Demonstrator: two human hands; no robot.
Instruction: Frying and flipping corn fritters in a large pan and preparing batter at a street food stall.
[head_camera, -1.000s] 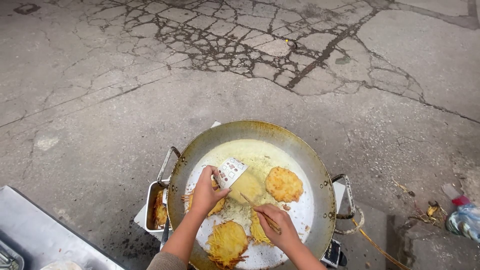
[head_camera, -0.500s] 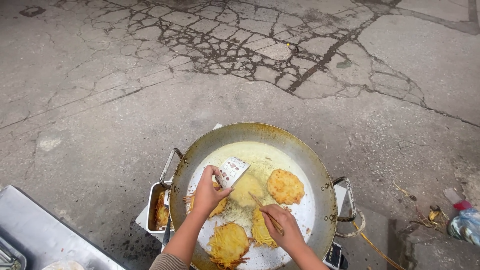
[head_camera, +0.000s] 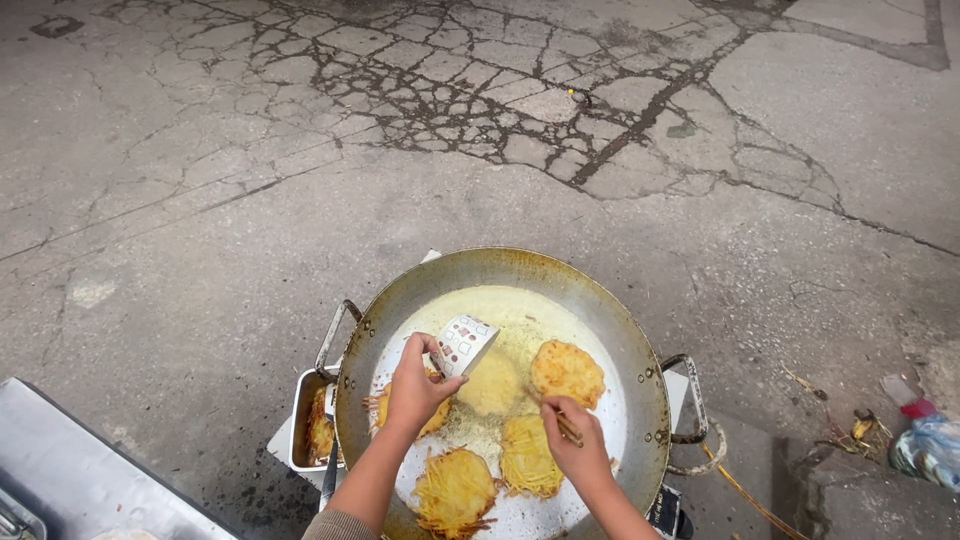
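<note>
Nearest me, my left hand is closed on the handle of a small perforated metal skimmer, its blade tipped over the pale fritter at the middle of the oil. My right hand is pinched around a pair of wooden chopsticks whose tips reach toward that same fritter. Around it, shredded golden fritters float in the wide wok: one lowest down, one by my right wrist, one browner at the far side. I judge these light, brittle at the frayed edges, soft in the pale middle and slick with oil, so support from beneath with the skimmer suits better than pinching the rim. Left of the wok sits a metal tray holding fried pieces, then a steel table. Beyond, cracked concrete pavement.
</note>
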